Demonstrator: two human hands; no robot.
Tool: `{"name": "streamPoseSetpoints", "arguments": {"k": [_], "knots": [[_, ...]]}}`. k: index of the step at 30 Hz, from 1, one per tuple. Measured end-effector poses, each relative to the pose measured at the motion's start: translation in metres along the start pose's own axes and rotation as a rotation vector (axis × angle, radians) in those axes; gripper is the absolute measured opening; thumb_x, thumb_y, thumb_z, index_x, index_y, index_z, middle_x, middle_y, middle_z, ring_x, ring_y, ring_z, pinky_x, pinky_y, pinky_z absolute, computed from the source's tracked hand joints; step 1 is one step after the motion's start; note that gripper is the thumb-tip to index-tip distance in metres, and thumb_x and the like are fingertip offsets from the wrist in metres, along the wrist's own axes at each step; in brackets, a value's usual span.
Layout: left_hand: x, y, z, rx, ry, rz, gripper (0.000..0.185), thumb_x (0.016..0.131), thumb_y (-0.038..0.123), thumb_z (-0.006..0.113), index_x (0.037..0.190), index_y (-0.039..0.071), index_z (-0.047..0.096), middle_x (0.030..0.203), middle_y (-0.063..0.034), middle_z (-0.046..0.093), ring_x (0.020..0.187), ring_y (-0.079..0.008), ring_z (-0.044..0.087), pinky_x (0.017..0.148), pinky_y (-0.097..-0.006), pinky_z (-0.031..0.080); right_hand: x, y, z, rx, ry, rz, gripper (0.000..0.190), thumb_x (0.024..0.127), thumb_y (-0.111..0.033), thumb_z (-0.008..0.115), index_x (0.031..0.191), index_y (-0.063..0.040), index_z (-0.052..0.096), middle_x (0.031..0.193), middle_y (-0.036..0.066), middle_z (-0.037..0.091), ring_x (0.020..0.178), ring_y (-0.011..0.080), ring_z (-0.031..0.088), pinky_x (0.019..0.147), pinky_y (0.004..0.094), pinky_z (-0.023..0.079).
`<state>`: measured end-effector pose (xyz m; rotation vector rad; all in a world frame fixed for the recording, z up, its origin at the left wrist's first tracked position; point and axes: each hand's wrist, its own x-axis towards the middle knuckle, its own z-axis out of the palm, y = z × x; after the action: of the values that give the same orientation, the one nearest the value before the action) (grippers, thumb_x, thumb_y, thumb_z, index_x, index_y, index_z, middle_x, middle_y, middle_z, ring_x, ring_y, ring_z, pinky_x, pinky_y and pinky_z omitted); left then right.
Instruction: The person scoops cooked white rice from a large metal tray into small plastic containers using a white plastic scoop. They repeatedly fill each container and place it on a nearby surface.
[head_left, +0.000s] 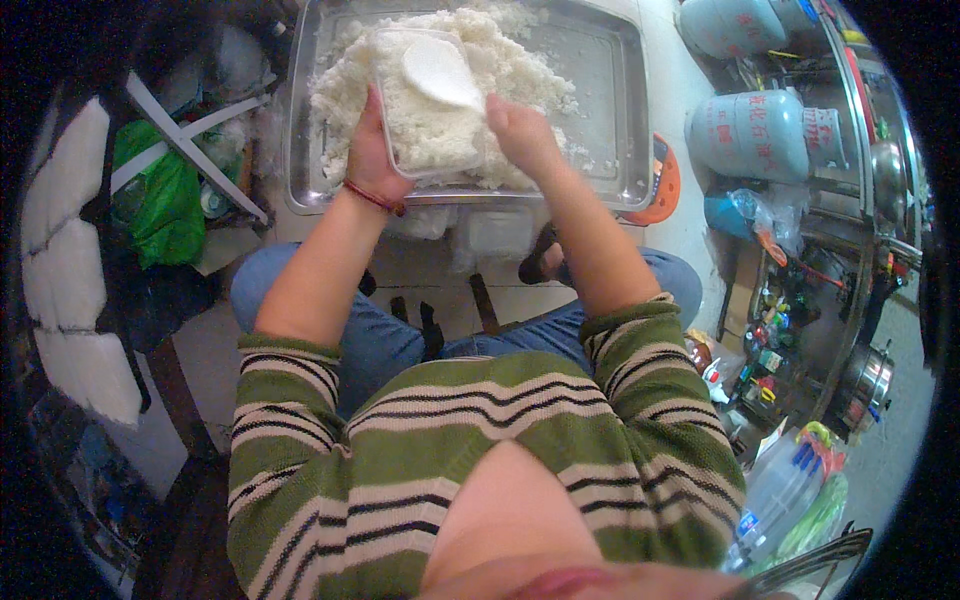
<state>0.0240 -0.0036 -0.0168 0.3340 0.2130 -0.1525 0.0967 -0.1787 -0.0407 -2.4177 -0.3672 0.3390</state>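
My left hand (375, 154) holds a clear plastic container (433, 174) by its left side and lower corner. White cooked rice (427, 135) fills it. In my right hand (521, 131) is the handle of a white rice paddle (439, 71), whose broad blade lies against the rice in the container. Both hands are over a large metal tray (628, 112), where a big heap of loose rice (525, 71) covers the left and middle part. Grains are scattered on the tray's right part.
Clear plastic containers (499, 229) lie below the tray's near edge. An orange clog (664, 187) touches its right side. Gas cylinders (750, 135) and a cluttered metal rack (832, 360) stand on the right. Left are a green plastic bag (161, 217) and crossed pale legs (180, 139) of a stand.
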Motion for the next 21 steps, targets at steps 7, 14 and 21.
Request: {"name": "streamPoseSetpoints", "arguments": {"k": [7,14,21], "knots": [[0.008,0.009,-0.013,-0.004,-0.016,0.073,0.063,0.086,0.051,0.043,0.132,0.008,0.033,0.13,-0.0123,0.041,0.117,-0.0326,0.042,0.096,-0.049,0.036,0.027,0.027,-0.05,0.017,0.08,0.12,0.054,0.088,-0.049,0.034,0.099,-0.005,0.062,0.098,0.02,0.061,0.089,0.0384,0.057,0.08,0.0442,0.043],[0.015,0.009,-0.014,0.071,0.049,0.074,0.06,0.088,0.051,0.038,0.131,0.009,0.034,0.128,-0.0118,0.044,0.116,-0.0318,0.044,0.096,-0.0482,0.037,0.034,-0.024,-0.03,-0.2,0.02,-0.183,0.057,0.089,-0.05,0.033,0.089,-0.002,0.063,0.085,0.02,0.062,0.082,0.0349,0.058,0.077,0.0413,0.044],[0.01,0.025,0.003,0.135,0.008,0.245,0.055,0.092,0.047,0.031,0.131,0.009,0.034,0.131,-0.009,0.041,0.119,-0.0268,0.042,0.096,-0.0412,0.038,0.003,0.017,-0.051,0.043,0.1,-0.021,0.057,0.089,-0.049,0.036,0.079,0.002,0.06,0.069,0.018,0.057,0.065,0.0256,0.052,0.064,0.0381,0.042]]}}
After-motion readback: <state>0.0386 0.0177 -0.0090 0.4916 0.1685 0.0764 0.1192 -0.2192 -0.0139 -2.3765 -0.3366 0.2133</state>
